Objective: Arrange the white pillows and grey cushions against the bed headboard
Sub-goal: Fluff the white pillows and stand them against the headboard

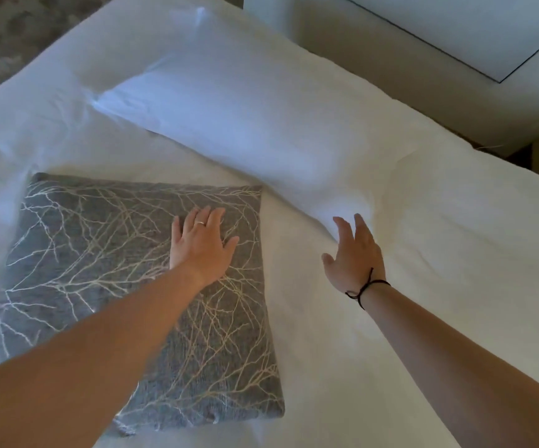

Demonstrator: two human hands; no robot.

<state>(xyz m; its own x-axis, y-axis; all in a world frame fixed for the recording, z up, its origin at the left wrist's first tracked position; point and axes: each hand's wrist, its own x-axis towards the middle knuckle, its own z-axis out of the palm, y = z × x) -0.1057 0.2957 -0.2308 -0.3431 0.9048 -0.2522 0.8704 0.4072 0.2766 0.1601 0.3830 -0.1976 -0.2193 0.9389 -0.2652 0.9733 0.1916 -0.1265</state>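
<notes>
Head view: left hand (198, 244) lies flat with straight fingers on the grey cushion (126, 286), which rests on the bed sheet (455, 253). Right hand (352, 257), fingers spread and gripping nothing, reaches the near corner of the white pillow (245, 114). The pillow's long axis runs diagonally away to the upper left, so the right hand is nearer it.

Your right hand (354, 253) hides the white pillow's (245, 124) near corner. Your left forearm covers part of the grey cushion (100, 240). The bed (455, 253) is cut off at the frame's edges.
</notes>
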